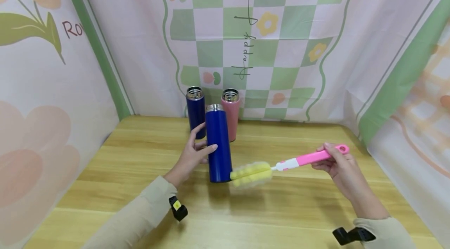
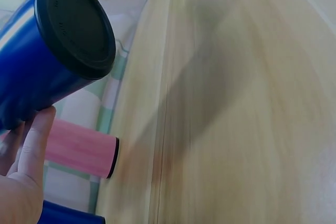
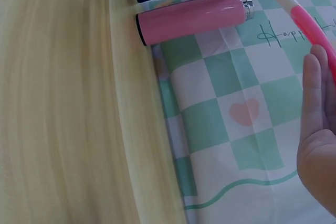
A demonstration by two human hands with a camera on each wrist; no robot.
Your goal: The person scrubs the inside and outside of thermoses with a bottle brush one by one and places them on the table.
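In the head view my left hand point(image 1: 192, 154) grips a blue thermos bottle point(image 1: 218, 149) around its side. The bottle has a bare steel neck and leans slightly; its black base point(image 2: 79, 27) shows in the left wrist view, lifted off the table. My right hand point(image 1: 342, 167) holds a bottle brush point(image 1: 314, 157) by the end of its pink and white handle. The brush's yellow sponge head point(image 1: 251, 173) points left, beside the lower part of the bottle; whether they touch I cannot tell. In the right wrist view the fingers point(image 3: 312, 87) lie along the handle.
Behind the held bottle stand a dark blue thermos point(image 1: 195, 112) and a pink thermos point(image 1: 231, 116), both lidless, at the back of the wooden table point(image 1: 281, 210). A checked green and white curtain point(image 1: 260, 53) hangs right behind them.
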